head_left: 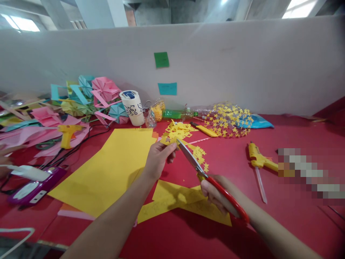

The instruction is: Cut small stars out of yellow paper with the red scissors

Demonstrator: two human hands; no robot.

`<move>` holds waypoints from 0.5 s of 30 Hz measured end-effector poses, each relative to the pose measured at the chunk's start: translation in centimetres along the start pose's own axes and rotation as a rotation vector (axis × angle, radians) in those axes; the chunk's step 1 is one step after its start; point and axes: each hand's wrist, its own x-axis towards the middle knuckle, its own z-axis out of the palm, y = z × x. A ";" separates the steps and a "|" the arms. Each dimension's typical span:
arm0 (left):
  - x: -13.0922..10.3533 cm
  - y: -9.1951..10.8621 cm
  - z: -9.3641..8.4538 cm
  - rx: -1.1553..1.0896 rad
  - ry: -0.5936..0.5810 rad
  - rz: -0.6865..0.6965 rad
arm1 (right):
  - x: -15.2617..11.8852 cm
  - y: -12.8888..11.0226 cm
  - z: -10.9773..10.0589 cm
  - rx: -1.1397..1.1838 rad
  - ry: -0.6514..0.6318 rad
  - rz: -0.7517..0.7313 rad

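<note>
Pinched in my left hand [161, 157] is a small piece of yellow paper [172, 140]. My right hand [218, 192] grips the red-handled scissors [192, 157], whose tips touch or overlap the edge of that paper. Beyond the blades lie a pile of yellow paper scraps [180, 130] and a heap of small cut stars [198, 154]. Large yellow sheets [113, 169] lie to the left, under my left forearm. Yellow paper strips [172, 196] cross one another below my hands.
A yellow glue gun [256, 156] lies right, another [68, 135] left by a purple power strip [37, 189]. At the back are paper flowers [105, 90], a white cup [133, 109], a green bottle [174, 114], a yellow cutter [207, 130] and a star-covered bottle [229, 120]. A person's hand shows far left.
</note>
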 end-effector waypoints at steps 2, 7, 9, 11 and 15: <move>-0.1 -0.1 0.2 -0.003 0.004 0.003 | -0.1 -0.1 0.2 0.028 -0.007 -0.012; -0.4 -0.1 0.6 -0.005 0.006 0.009 | -0.8 -0.8 0.3 0.016 0.010 -0.077; -0.5 0.0 0.7 -0.002 0.014 -0.004 | -0.9 -1.0 0.2 0.015 0.010 -0.073; -0.5 0.0 0.7 -0.004 0.022 -0.024 | -0.8 -1.2 0.0 0.014 0.000 -0.058; -0.5 0.1 0.6 -0.013 0.020 -0.052 | -0.4 -0.9 0.1 0.006 0.003 -0.006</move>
